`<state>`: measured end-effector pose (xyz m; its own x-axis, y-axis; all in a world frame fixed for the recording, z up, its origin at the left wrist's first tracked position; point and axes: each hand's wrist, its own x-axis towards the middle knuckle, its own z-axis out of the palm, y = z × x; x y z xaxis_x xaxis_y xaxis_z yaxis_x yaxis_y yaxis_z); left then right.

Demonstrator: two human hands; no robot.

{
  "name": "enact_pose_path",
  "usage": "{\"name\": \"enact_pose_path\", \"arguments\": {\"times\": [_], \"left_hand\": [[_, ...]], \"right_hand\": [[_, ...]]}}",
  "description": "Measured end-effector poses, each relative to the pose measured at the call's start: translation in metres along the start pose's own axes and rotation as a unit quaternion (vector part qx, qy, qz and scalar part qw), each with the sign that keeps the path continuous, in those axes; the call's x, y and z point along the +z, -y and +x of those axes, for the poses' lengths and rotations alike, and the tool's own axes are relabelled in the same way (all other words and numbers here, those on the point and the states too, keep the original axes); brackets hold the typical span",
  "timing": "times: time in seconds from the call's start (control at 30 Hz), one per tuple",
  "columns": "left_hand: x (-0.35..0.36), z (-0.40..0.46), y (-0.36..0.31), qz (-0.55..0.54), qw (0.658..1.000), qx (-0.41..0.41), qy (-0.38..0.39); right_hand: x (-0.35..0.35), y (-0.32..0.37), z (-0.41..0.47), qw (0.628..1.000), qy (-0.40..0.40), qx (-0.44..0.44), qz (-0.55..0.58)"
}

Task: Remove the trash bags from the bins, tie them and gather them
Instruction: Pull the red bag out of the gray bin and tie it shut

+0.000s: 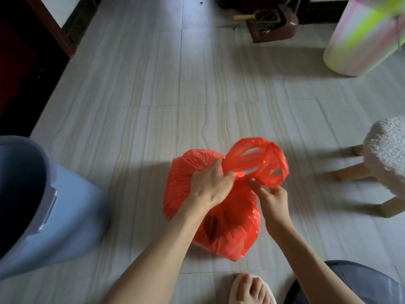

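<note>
Both hands pinch the bulging red trash bag [221, 224] (translucent, crinkled) at its gathered neck.

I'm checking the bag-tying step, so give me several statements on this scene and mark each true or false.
1. The red plastic trash bag sits on the pale tiled floor. True.
2. The left hand grips the bag's gathered neck. True.
3. The bag is inside the pale blue plastic bin. False: it lies on the floor, right of the bin.
4. The right hand hangs idle, away from the bag. False: its fingers are at the bag's handles.
5. A white fuzzy stool with wooden legs stands to the right. True.
</note>
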<state>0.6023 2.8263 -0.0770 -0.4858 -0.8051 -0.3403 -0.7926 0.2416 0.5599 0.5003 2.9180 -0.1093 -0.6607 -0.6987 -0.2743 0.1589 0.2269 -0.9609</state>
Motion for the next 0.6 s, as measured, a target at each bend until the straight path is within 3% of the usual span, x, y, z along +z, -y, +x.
{"name": "enact_pose_path", "arguments": {"times": [0.1,0.23,0.3,0.37,0.47,0.53,0.6], "left_hand": [[0.009,-0.008,-0.006,0.182,0.982,0.034,0.045],[0.017,-0.008,-0.003,0.213,0.973,0.054,-0.076],[0.010,-0.004,0.002,0.144,0.985,0.063,-0.064],[0.000,-0.001,0.012,-0.007,0.999,0.047,-0.001],[-0.017,0.001,0.025,-0.271,0.959,-0.014,0.087],[-0.027,0.000,0.031,-0.354,0.923,-0.054,0.137],[-0.036,-0.001,0.038,-0.385,0.902,-0.077,0.182]], "right_hand": [[-0.007,0.023,0.005,0.996,0.017,-0.069,-0.055],[-0.008,0.056,0.010,0.973,0.155,-0.141,-0.094],[-0.009,0.052,0.020,0.955,0.180,-0.153,-0.179],[-0.010,0.038,0.029,0.913,0.209,-0.164,-0.311],[-0.008,0.019,0.035,0.831,0.236,-0.214,-0.456],[-0.007,0.024,0.035,0.848,0.202,-0.231,-0.431],[-0.005,0.036,0.035,0.898,0.186,-0.200,-0.344]]}}
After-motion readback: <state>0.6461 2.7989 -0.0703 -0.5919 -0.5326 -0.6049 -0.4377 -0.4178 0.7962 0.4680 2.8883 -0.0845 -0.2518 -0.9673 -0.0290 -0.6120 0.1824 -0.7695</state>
